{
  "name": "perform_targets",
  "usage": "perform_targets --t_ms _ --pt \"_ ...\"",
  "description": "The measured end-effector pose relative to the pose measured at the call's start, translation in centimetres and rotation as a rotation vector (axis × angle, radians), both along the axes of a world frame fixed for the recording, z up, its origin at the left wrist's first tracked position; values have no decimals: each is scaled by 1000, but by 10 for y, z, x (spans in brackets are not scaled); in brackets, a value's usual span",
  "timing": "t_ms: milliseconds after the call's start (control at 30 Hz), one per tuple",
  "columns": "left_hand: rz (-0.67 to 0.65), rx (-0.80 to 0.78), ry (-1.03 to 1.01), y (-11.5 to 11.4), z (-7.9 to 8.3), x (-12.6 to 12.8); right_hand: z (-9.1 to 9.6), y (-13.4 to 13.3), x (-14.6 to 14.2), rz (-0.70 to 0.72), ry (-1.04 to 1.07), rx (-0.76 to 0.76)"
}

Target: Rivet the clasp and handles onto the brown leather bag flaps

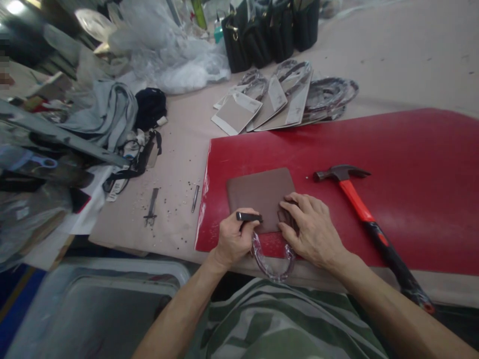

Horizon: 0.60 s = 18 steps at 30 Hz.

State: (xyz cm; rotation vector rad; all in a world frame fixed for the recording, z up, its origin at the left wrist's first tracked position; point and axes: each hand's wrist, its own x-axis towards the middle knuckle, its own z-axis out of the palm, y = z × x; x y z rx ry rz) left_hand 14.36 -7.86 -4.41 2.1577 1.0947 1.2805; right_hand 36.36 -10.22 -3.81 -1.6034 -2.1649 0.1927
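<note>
A brown leather-like panel lies on the red mat, its near edge towards me. A curved bag handle in clear wrap loops from that edge over the table's front. My left hand is closed around a short dark metal punch, whose end is at the panel's near left part. My right hand presses on the panel's right side, thumb and fingers around the handle's right tab. What lies under the right fingers is hidden. To the right rests a claw hammer with an orange and black grip.
Beyond the red mat lie stacked panels with wrapped handles. Black bags stand behind them. A thin metal rod and small bits lie left of the mat. Below the table's edge is a plastic bin.
</note>
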Motion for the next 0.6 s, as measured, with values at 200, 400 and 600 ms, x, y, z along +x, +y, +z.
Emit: perform_targets --t_ms 200,400,600 --pt "-90 162 53 -5 -4 -1 1 0 -2 -6 -2 -3" --pt "123 -91 -40 -4 1 2 3 -1 -3 -6 -5 -8" --pt "3 -16 -18 1 5 7 3 0 -3 -12 4 -8"
